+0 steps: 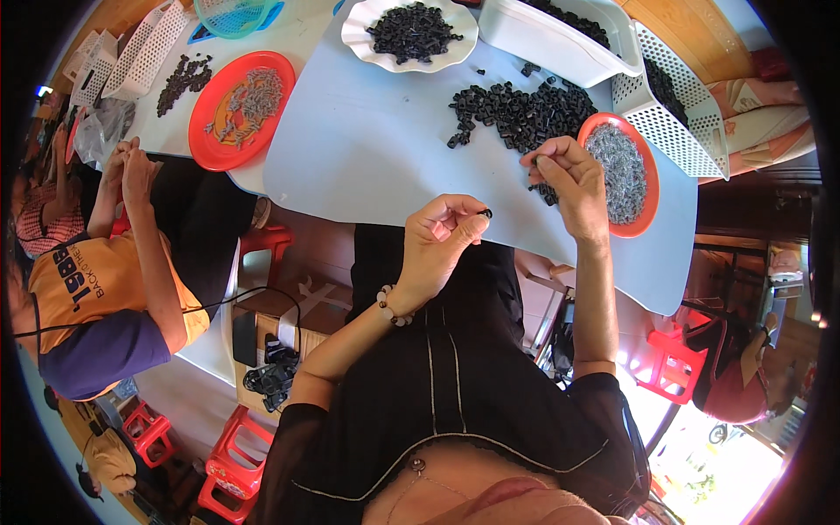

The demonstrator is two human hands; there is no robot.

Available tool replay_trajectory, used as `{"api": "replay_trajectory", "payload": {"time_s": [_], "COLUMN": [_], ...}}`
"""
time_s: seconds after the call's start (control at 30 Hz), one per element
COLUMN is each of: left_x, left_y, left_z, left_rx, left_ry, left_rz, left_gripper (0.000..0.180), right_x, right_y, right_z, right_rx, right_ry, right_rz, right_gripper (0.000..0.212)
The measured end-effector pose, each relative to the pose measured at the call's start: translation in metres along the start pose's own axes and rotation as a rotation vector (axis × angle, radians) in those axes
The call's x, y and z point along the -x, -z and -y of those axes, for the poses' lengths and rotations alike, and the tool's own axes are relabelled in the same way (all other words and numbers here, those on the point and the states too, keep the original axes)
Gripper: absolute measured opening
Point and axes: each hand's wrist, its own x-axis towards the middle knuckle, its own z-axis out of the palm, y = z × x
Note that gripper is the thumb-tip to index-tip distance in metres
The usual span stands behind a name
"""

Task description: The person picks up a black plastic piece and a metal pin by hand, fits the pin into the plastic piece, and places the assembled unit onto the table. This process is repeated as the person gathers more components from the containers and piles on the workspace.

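Observation:
My left hand point(442, 245) is held just off the table's near edge, thumb and forefinger closed on a small black plastic part point(486, 213). To its right, my right hand point(573, 185) is over the table with thumb and fingertips pinched together. Something dark shows at those fingertips, too small to make out. Just beyond that hand a loose pile of small black plastic parts point(516, 109) lies on the pale blue table point(367, 149). Beside the hand, on the right, an orange-red plate point(650, 166) holds many tiny clear pieces point(617, 171).
At the table's back are a wavy white dish point(357, 37) of black parts, a white tub point(560, 57) and a perforated white basket point(647, 105). Leftward, a red plate point(206, 144) holds small greyish pieces. A co-worker point(114, 297) sits at left. Red stools point(236, 464) stand behind.

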Motion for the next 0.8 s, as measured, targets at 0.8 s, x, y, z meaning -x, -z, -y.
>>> {"api": "replay_trajectory", "payload": {"time_s": [0.8], "left_x": [0.008], "left_y": [-0.013], "left_z": [-0.004], "left_rx": [-0.003], "left_ry": [-0.085], "left_rz": [0.144], "left_gripper": [0.016], "right_x": [0.067], "right_y": [-0.017], "right_z": [-0.010], "right_rx": [-0.638], "right_ry": [-0.204], "right_rz": [0.197], "right_gripper": [0.025]}}
